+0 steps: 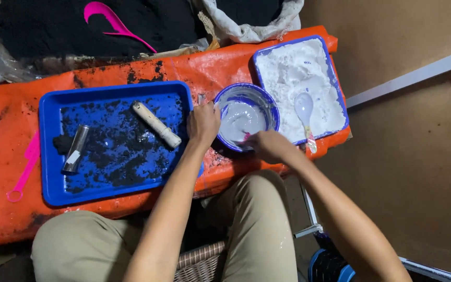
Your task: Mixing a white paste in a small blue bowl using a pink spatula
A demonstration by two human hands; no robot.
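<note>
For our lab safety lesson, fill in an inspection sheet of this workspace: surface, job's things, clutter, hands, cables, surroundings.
Surface: orange sheet, smeared with black powder.
Job's things: blue-rimmed bowl of grey-white paste; white powder tray with a white spoon.
Clutter: blue tray holding a pale stick and a clear tube; pink tools.
Hands: left hand steadies the bowl's rim; right hand dips a pink-tipped tool in.
Cables: nothing seen.
Surroundings: brown floor, sack of black powder.

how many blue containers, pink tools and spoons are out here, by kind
Blue trays: 2, one dusted with black powder, one holding white powder
Blue bowl: 1
Pink tools: 2, one on the black heap, one on the orange cover
White spoon: 1
Total: 6
</note>
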